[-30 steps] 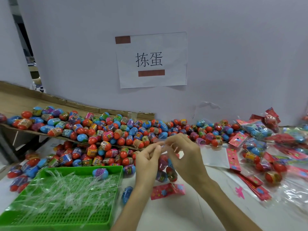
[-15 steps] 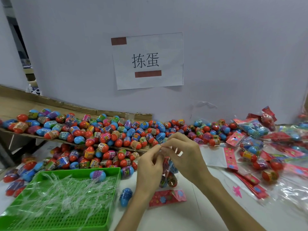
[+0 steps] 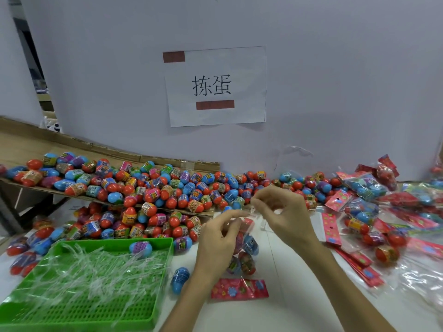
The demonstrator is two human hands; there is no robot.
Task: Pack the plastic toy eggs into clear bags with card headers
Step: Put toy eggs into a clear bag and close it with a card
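Note:
A clear bag (image 3: 243, 252) with several toy eggs inside hangs upside down over the white table, its red flowered card header (image 3: 239, 288) lying on the table below. My left hand (image 3: 218, 240) grips the bag's upper end with curled fingers. My right hand (image 3: 280, 212) is a little higher and to the right, pinching a thin clear strip at the bag's open end. A big heap of red, blue and purple toy eggs (image 3: 153, 190) fills the cardboard sheet and the table behind my hands. One blue egg (image 3: 179, 279) lies loose beside my left forearm.
A green slotted tray (image 3: 96, 315) at the front left holds many clear plastic strips and one egg (image 3: 141, 248). Filled bags and red card headers (image 3: 364, 207) are spread over the right side. A flat empty bag with a header (image 3: 330, 230) lies just right of my right hand. A wall with a paper sign (image 3: 215, 86) closes the back.
My hands have drawn apart. The right hand moved up and to the right with the clear strip, while the left hand stayed low on the bag.

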